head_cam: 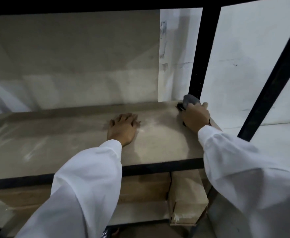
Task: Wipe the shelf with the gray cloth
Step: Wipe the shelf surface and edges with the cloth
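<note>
Your left hand (122, 128) lies flat, palm down and fingers spread, grasping nothing on the shelf (63, 138). Your right hand (196, 117) is clenched around the gray cloth (191, 100), bunched at the shelf's far right corner against the black upright post (204, 54). The beige board looks dusty and streaked. No writing is readable.

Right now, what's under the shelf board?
Under the shelf, cardboard boxes sit on a lower level, one with a torn corner. The sleeves hide much of that space. On top, the left hand lies flat; the right hand holds the gray cloth.
</note>
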